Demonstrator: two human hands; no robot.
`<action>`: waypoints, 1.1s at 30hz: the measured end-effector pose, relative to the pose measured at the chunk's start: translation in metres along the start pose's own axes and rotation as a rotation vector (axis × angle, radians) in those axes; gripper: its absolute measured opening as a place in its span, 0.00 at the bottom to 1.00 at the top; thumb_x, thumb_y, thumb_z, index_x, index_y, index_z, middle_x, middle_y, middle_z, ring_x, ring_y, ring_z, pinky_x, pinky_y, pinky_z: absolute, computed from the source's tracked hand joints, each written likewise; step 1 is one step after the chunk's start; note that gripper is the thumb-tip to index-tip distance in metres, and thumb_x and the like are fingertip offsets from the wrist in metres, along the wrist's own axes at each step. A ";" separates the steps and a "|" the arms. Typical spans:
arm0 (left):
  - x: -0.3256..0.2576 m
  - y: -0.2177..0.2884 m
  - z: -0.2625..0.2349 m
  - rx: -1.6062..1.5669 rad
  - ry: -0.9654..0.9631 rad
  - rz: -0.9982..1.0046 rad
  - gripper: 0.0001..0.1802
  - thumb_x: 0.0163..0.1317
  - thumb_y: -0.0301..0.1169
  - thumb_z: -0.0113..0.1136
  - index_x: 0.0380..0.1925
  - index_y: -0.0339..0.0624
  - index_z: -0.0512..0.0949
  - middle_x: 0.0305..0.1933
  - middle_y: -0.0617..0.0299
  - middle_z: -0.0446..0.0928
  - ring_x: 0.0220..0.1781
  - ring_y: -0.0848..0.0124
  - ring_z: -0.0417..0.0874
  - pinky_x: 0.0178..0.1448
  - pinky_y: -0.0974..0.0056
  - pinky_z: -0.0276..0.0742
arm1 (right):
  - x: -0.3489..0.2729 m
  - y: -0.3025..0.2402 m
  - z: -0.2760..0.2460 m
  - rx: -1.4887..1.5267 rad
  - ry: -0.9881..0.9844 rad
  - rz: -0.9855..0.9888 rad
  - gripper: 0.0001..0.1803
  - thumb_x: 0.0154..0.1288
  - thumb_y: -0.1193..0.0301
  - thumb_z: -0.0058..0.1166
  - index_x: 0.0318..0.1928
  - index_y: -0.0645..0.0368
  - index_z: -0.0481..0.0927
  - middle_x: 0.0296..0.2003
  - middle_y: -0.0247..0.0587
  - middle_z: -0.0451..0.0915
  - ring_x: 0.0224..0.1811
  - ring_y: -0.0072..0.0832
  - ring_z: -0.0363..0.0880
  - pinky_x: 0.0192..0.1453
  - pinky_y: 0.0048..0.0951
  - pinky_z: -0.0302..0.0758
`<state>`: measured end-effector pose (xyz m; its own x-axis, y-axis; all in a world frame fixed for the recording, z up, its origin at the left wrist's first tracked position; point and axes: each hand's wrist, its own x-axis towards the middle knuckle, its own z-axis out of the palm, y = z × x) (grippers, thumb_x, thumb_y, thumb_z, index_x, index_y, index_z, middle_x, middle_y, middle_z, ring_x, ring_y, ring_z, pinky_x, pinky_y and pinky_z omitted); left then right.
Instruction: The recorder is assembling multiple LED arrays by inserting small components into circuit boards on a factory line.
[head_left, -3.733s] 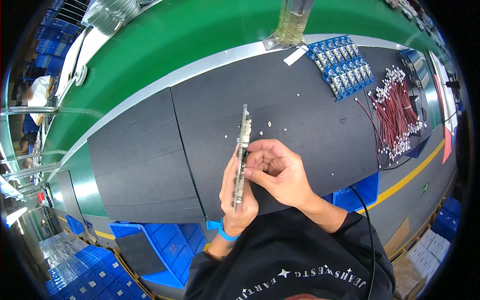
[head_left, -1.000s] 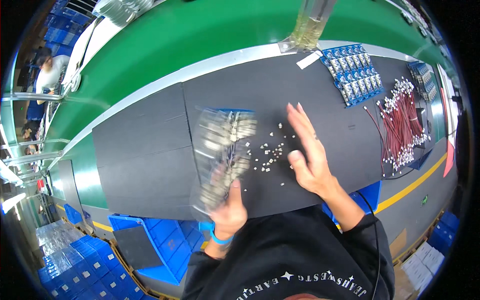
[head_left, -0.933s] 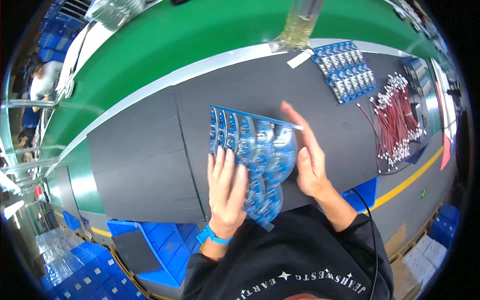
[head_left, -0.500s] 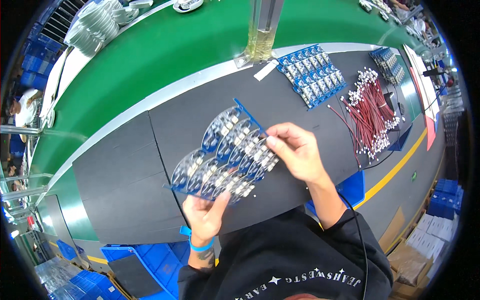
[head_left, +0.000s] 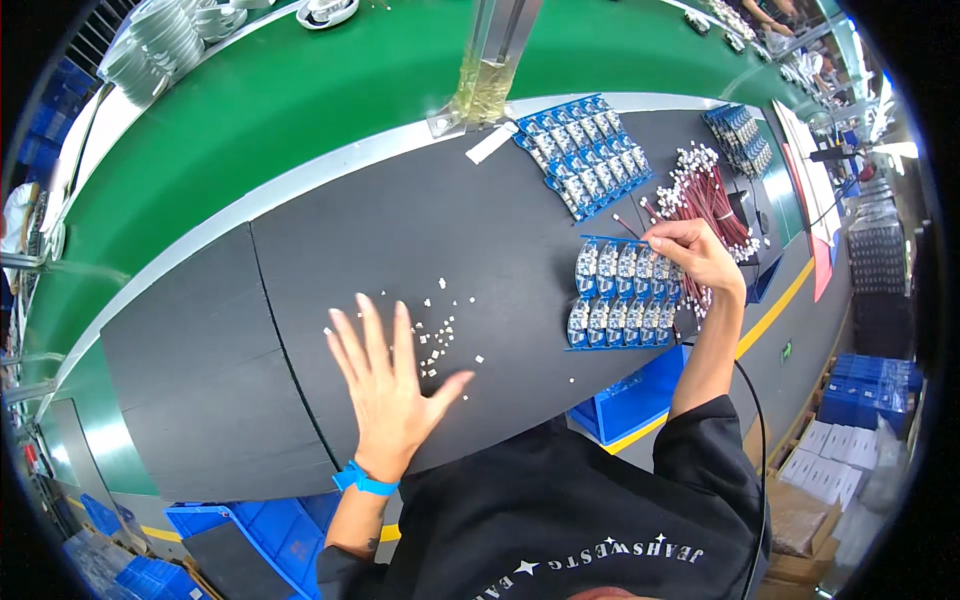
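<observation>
My left hand is spread flat just over the dark mat, fingers apart and nothing in it. Beside its fingers lie several small white bits, scattered on the mat. At the right, my right hand pinches the far right corner of a blue circuit board panel, which carries two rows of boards with white parts. The panel lies on or very close to the mat; the hand covers its corner. Just beyond that hand is a bundle of dark red wires with white connectors.
Stacked circuit board panels lie at the far edge of the mat, with another stack farther right. A metal post stands on the green belt. Blue crates sit below the near edge.
The circuit board panel, earlier tilted up in both hands, has moved right and down toward the mat. My left hand has let go and spread out. White bits now lie scattered on the mat.
</observation>
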<state>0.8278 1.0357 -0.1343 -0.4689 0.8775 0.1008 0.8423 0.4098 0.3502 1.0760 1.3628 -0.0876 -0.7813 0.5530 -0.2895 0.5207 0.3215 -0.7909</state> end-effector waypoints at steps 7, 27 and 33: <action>0.003 -0.020 0.003 -0.004 0.019 -0.141 0.47 0.53 0.48 0.63 0.65 0.30 0.57 0.73 0.38 0.45 0.75 0.40 0.39 0.74 0.42 0.35 | 0.001 -0.015 0.041 -0.337 0.477 -0.187 0.09 0.60 0.75 0.57 0.40 0.65 0.82 0.36 0.49 0.80 0.44 0.41 0.78 0.51 0.34 0.72; 0.009 0.080 0.052 -0.100 -0.102 0.307 0.41 0.56 0.48 0.57 0.59 0.22 0.64 0.68 0.34 0.54 0.72 0.37 0.50 0.71 0.38 0.46 | 0.099 -0.014 0.056 -0.556 0.486 -0.078 0.55 0.42 0.38 0.64 0.68 0.53 0.61 0.70 0.57 0.53 0.73 0.55 0.45 0.67 0.71 0.38; 0.004 0.068 0.022 -0.353 0.080 0.300 0.26 0.56 0.32 0.61 0.54 0.33 0.72 0.67 0.38 0.58 0.71 0.35 0.52 0.69 0.36 0.52 | 0.087 -0.016 0.064 -0.615 0.580 -0.403 0.22 0.59 0.60 0.59 0.48 0.63 0.79 0.54 0.58 0.74 0.62 0.53 0.68 0.67 0.51 0.59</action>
<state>0.8886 1.0728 -0.1309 -0.2490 0.9166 0.3130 0.8084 0.0187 0.5883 0.9782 1.3567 -0.1344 -0.7348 0.5551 0.3898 0.4682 0.8309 -0.3007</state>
